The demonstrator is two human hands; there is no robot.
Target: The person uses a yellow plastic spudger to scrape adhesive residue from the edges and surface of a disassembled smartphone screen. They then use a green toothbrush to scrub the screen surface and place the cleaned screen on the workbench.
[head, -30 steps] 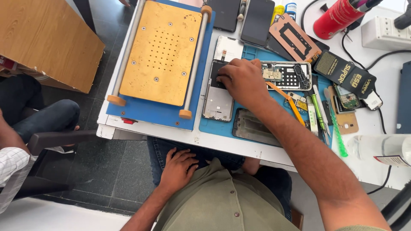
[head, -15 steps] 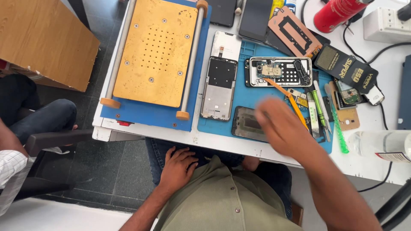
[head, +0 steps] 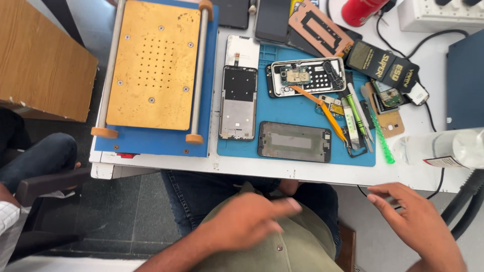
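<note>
Here, largest first, all placed against the blue mat (head: 297, 151):

- Left of it: separator plate (head: 151, 65).
- Below its near edge, off the table: left hand (head: 247, 221), loosely curled, empty; right hand (head: 418, 221), fingers spread, empty.
- On it, nearest both hands: grey phone frame (head: 294, 141).

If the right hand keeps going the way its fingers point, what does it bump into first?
The right hand points left, toward the left hand in front of the shirt. It would likely meet that hand's fingertips first, though depth is unclear.
</note>
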